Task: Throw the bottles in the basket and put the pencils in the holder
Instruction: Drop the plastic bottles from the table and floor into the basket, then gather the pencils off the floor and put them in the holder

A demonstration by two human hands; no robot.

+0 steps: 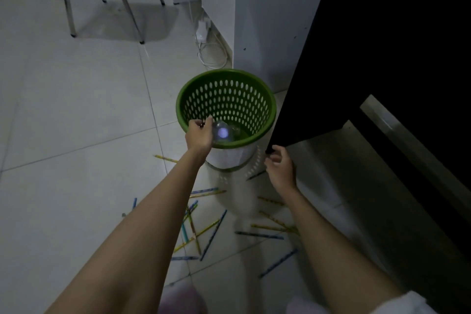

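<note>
So the left hand [200, 134] is out over the near rim of the green basket [265, 99], and a clear plastic bottle [224, 132] sits right at it, just inside the opening. It's blurry there, so I honestly can't tell if the fingers [209, 120] are closed on the bottle or already letting it go; they look loosely curled beside it. The right hand [280, 167] hangs low by the corner of the dark cabinet [382, 46], fingers half curled and holding nothing as far as I can see

Handling guess: the bottle looks see-through and empty, so probably very light, a bit crushable and slick. Grabbing it round the middle should be fine, and a drop won't hurt it. The basket is perforated plastic, likely light too, so a hard toss could nudge it

The pencils [204, 232] are all on the tiled floor [76, 109] in front of the basket, scattered and crossing each other. They'd be thin, stiff and light, and lying flat on tile makes them fiddly, so I'd pinch each near its middle or roll it up onto the fingertips. The overlapping ones may shift when you lift 1

Count: 1 bottle, 1 basket, roughly 18 pencils (some are hidden behind the arms, so not exact). No holder in view
</note>
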